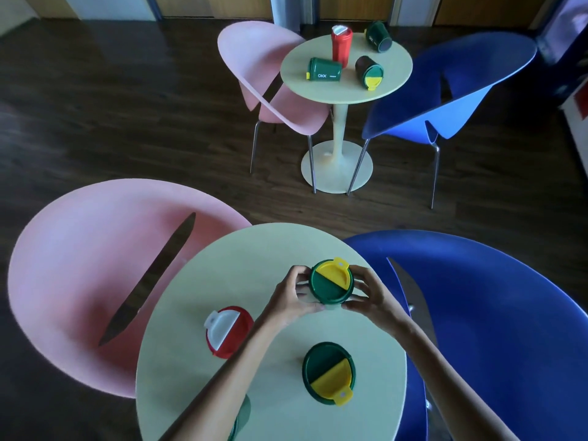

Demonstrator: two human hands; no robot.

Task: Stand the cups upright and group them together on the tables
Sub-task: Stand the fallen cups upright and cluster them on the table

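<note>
Hiding mostly under the left forearm, running off the bottom edge: half-seen green cup [243,412], pose unclear. Gripping upright green cup [331,281] from both sides, left hand [292,297] and right hand [366,294] curling fingers round it, toward far side of near table [222,265]. Showing green lid, yellow flap.

Eight cups [331,281] — two tables [222,275] — four chairs [79,281].
</note>
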